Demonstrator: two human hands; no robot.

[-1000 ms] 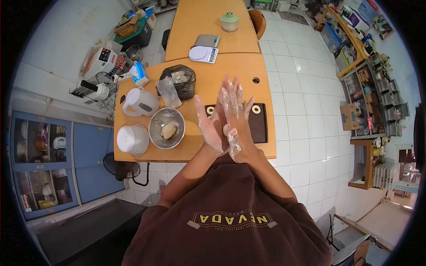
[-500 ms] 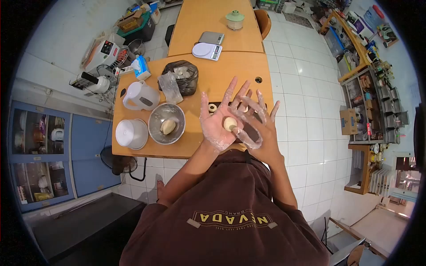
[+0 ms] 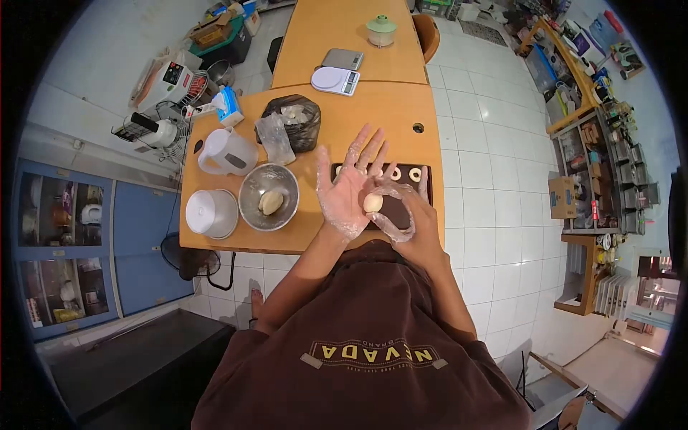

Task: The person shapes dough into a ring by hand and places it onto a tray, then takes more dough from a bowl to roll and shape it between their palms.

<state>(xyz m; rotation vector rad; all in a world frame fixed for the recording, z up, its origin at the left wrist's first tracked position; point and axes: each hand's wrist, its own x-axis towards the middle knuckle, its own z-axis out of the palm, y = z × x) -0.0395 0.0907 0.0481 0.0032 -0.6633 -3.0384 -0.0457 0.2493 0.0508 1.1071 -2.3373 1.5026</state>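
My left hand (image 3: 349, 193) is held palm up with its fingers spread, coated in pale flour or dough. A small round dough ball (image 3: 373, 203) is at the edge of that palm, pinched between the thumb and a finger of my right hand (image 3: 412, 218). Beneath the hands lies a dark tray (image 3: 423, 188) with ring-shaped dough pieces (image 3: 415, 174) along its far side; the hands hide part of it. To the left, a metal bowl (image 3: 249, 188) holds a larger lump of dough (image 3: 271, 203).
On the wooden table (image 3: 358, 107) stand a white pitcher (image 3: 228, 152), a white tub (image 3: 212, 214), a black plastic bag (image 3: 304, 122) and a white scale (image 3: 335, 80). Farther back are a grey scale (image 3: 343, 59) and a green-lidded container (image 3: 381, 32).
My right hand has drawn back from over the left palm, down and right, and its fingers have closed on the dough ball. More of the tray shows.
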